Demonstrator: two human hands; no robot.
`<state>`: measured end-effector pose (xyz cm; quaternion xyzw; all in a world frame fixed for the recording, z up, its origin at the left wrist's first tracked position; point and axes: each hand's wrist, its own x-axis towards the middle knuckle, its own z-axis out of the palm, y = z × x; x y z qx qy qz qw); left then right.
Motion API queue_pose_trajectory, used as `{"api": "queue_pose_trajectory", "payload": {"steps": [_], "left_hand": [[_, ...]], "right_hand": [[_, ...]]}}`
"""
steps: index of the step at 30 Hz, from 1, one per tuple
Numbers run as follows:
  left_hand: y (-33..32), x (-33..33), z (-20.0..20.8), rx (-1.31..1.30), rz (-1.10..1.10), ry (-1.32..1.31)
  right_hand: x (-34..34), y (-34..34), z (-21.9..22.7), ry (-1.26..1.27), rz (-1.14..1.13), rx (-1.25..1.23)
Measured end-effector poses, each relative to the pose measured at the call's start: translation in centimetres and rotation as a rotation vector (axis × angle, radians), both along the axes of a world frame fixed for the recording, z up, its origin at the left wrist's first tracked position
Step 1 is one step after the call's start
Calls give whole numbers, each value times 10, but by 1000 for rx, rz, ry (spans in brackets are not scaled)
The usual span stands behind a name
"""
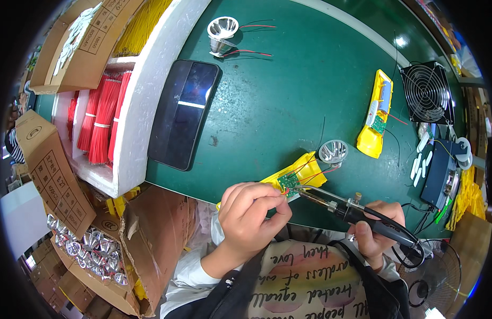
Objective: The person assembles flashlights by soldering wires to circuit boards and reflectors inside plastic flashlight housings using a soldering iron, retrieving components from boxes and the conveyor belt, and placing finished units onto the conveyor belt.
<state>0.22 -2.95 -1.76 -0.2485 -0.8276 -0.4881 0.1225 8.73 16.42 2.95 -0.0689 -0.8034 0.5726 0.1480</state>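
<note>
While your left hand [251, 218] pinches a red wire [287, 192] at the circuit board [290, 182], your right hand [376, 228] grips the soldering iron [353, 213], soldering seemingly unfinished, two lamp cups [223, 26] unattached.

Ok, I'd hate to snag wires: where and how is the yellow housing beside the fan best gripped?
I'd pinch the yellow housing by the long edges of its narrower far half, coming from the left and above: it lies open side up, and its wires trail to the right.
</note>
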Motion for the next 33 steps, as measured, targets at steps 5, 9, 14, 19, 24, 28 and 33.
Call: {"api": "queue_pose_trajectory", "payload": {"steps": [5, 9, 14, 19, 24, 28, 33], "left_hand": [[-1, 0, 1, -14, -3, -7], [-1, 0, 0, -16, -7, -7], [-1, 0, 1, -10, -3, -10], [-2, 0, 4, -37, -15, -30], [-3, 0, 3, -46, -29, 3], [-7, -10, 2, -63, -86, 51], [-8, -24, 1, -37, -148, 72]], "right_hand": [[0, -2, -1, -8, -30, -15], [1, 0, -3, 0, -16, -6], [6, 1, 1, 74, -60, 35], [15, 4, 3, 101, -156, -18], [30, 13, -5, 122, -380, -53], [48, 28, -15, 133, -533, -74], [64, 41, -26, 111, -676, -82]]}}
